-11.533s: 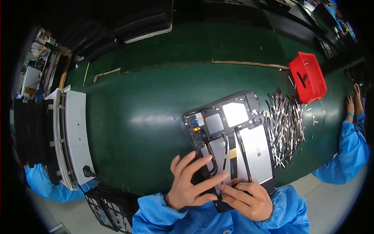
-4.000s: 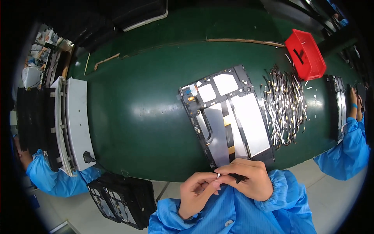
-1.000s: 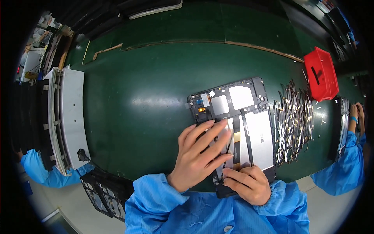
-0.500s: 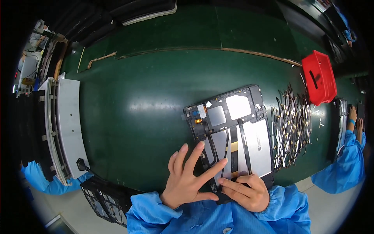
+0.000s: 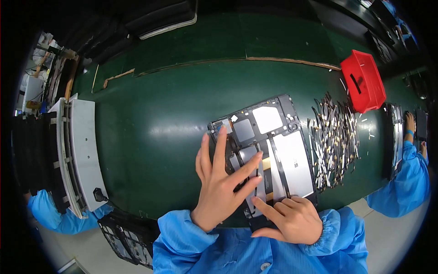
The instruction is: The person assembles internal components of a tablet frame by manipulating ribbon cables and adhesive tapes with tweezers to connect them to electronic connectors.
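An opened tablet-like device [image 5: 292, 160] lies tilted on the table before me, its silver panels and black frame exposed. A narrow black strip cable [image 5: 257, 170] runs lengthwise over its left panel. My left hand [image 5: 219, 187] is spread open over the device's left side. Its index fingertip and thumb tip rest at the strip, and its middle finger reaches a small clear film tab [image 5: 225, 126] at the far left corner. My right hand [image 5: 292, 219] presses its stretched index fingertip at the strip's near end, thumb out, other fingers curled; it grips nothing.
Right of the device lies a heap of loose strip cables [image 5: 335, 141], with a red bin [image 5: 363, 82] beyond. A white metal panel [image 5: 86, 155] stands at left, near stacked black device frames [image 5: 125, 235]. Co-workers' blue sleeves [image 5: 404, 178] show at both sides.
My left hand has moved farther up the device, its thumb now on the strip. My right index has shifted slightly away from me along the strip, and the right thumb has stretched out.
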A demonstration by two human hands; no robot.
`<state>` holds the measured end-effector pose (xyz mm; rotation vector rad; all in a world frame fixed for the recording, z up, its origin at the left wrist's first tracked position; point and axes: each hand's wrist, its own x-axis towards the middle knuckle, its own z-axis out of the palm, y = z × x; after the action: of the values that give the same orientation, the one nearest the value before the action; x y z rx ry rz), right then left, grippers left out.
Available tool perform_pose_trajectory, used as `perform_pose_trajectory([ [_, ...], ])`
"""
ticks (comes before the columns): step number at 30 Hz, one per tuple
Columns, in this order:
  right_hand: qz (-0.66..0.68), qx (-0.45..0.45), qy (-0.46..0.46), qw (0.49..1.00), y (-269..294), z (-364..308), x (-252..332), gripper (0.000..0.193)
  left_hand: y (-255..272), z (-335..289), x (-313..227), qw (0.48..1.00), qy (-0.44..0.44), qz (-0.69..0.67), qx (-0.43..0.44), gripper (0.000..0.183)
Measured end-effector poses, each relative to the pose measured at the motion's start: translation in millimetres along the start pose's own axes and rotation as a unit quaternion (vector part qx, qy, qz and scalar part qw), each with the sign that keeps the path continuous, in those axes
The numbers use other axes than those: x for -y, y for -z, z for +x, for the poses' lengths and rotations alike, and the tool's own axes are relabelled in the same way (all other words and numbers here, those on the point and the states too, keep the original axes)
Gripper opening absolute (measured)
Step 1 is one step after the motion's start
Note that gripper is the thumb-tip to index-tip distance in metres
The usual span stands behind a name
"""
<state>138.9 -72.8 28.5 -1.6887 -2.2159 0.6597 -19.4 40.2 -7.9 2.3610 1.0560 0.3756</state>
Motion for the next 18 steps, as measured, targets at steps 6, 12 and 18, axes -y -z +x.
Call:
perform_pose_trajectory([
  [6, -0.037, 0.024, 0.013, 0.999, -5, -21, 15, 0.062, 0, 1, -10, 0.994, 0.044, -0.099, -0.021, 0.049],
  [12, 0.016, -0.078, -0.02, 0.997, 6, -24, -5, 0.059, -15, -15, -13, 0.984, 0.106, -0.129, -0.062, 0.073],
  [18, -0.002, -0.178, -0.249, 0.952, 16, -28, -40, 0.055, -11, -70, -24, 0.991, 0.129, -0.042, 0.012, 0.061],
])
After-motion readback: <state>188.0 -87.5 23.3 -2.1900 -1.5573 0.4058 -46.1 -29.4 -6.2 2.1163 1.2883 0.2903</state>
